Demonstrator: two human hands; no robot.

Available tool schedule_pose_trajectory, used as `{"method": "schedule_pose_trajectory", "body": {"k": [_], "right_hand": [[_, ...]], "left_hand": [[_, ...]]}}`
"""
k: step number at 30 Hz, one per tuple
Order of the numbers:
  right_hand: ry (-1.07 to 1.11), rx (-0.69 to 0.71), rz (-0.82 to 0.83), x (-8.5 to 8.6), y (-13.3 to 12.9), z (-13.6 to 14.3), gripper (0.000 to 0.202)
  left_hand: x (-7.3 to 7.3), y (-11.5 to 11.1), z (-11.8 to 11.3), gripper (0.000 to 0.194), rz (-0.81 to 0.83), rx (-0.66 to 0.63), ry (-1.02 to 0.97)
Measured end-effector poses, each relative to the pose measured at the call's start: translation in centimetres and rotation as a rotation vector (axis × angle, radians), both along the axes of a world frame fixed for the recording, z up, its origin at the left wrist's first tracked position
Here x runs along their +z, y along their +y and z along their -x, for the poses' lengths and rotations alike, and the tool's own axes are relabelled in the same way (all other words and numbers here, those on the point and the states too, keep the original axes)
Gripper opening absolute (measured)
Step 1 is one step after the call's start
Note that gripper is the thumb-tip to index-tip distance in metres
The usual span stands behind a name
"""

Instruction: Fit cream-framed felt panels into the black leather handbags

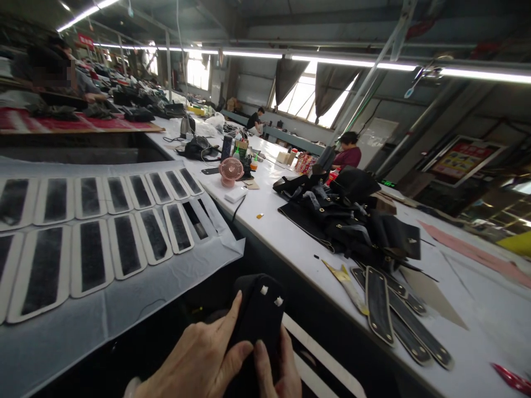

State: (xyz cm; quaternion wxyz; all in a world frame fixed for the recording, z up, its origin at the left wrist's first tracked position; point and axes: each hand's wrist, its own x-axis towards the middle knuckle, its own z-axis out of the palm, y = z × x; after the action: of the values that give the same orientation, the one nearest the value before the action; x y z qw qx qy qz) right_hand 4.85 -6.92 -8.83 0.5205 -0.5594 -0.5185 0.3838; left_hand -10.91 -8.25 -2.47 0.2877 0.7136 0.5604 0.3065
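A black piece (pixel 259 323) with two small pale metallic bits near its top end is held upright at the bottom centre. My left hand (pixel 203 348) grips its left side, index finger stretched along the edge and thumb on the front. On the right side, my right hand (pixel 277 367) holds the same piece, its thumb beside the left thumb. The lower part of the piece is dark and hard to make out.
Pale-bordered dark panels (pixel 91 254) lie in rows on the left table. On the white table (pixel 265 215) are a pink fan (pixel 231 171), a heap of black bags (pixel 348 215) and black straps (pixel 379 304). Several people are farther back.
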Motion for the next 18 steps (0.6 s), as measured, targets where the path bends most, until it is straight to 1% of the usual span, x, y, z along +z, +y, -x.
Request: {"method": "schedule_pose_trajectory", "body": {"k": [4, 6, 8, 11, 13, 15, 18], "right_hand": [[-0.027, 0.020, 0.005, 0.4, 0.1, 0.2, 0.059], [-0.049, 0.020, 0.010, 0.4, 0.2, 0.3, 0.057], [-0.070, 0.014, 0.008, 0.2, 0.3, 0.3, 0.055], [-0.083, 0.002, -0.001, -0.3, 0.4, 0.2, 0.053], [-0.082, -0.003, 0.002, -0.6, 0.6, 0.1, 0.053], [-0.079, -0.014, -0.004, -0.7, 0.6, 0.1, 0.053], [-0.085, -0.049, -0.044, -0.8, 0.3, 0.3, 0.054]], "left_hand": [[-1.2, 0.1, -0.5, 0.054, -0.034, 0.075, -0.193], [-1.6, 0.2, -0.7, 0.053, -0.057, 0.105, -0.260], [-1.6, 0.4, -1.0, 0.052, -0.048, 0.100, -0.281], [-1.3, 0.7, -1.3, 0.052, 0.036, 0.020, -0.265], [-1.4, 0.8, -1.5, 0.053, 0.067, -0.012, -0.252], [-1.8, 0.7, -1.6, 0.054, 0.064, 0.006, -0.254], [-2.9, 0.6, -1.6, 0.058, 0.031, 0.087, -0.300]]}}
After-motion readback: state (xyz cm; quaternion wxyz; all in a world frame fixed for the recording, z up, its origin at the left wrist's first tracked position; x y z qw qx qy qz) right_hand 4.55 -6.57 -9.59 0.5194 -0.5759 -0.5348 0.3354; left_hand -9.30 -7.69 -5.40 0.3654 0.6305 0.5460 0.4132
